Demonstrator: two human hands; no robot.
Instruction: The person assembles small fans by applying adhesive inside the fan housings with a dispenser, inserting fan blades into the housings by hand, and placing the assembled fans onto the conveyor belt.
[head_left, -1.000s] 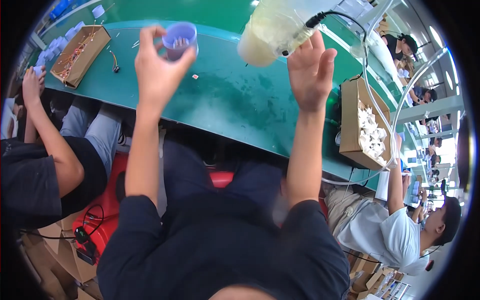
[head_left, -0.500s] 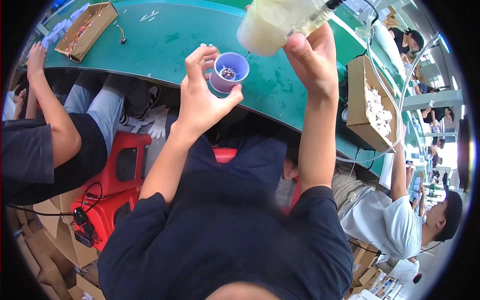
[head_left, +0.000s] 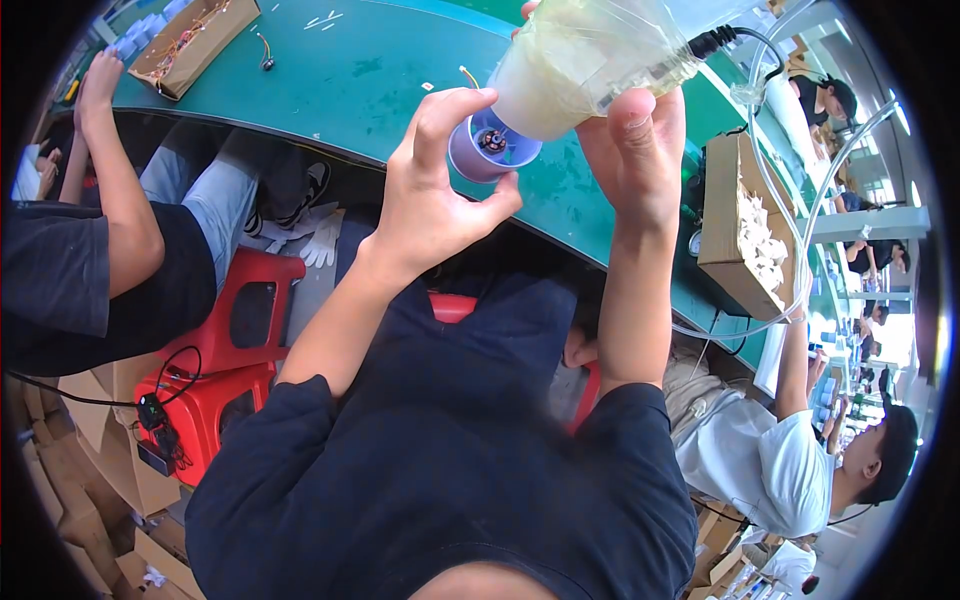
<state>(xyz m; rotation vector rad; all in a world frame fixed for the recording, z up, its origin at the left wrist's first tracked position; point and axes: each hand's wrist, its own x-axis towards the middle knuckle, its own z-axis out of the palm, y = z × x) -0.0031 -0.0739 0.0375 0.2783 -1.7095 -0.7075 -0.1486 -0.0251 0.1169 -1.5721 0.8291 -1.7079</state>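
A small lavender plastic cup is gripped in my left hand, its mouth tilted up toward me. Inside the cup sits a round motor part with copper-coloured windings. My right hand holds a cloudy, yellowish container wrapped in clear film, with a black cable running from one end. The container's lower end overlaps the cup's right rim in view, so I cannot tell whether they touch. Coloured wires show just beyond my left fingertips.
On the green table lie a small wired motor and thin white strips. A cardboard box of wired parts stands far left, another with white pieces at right, near clear tubing. Co-workers sit on both sides.
The cup in my left hand has moved right, and the container in my right hand has come down and right. The container now partly covers the cup's mouth.
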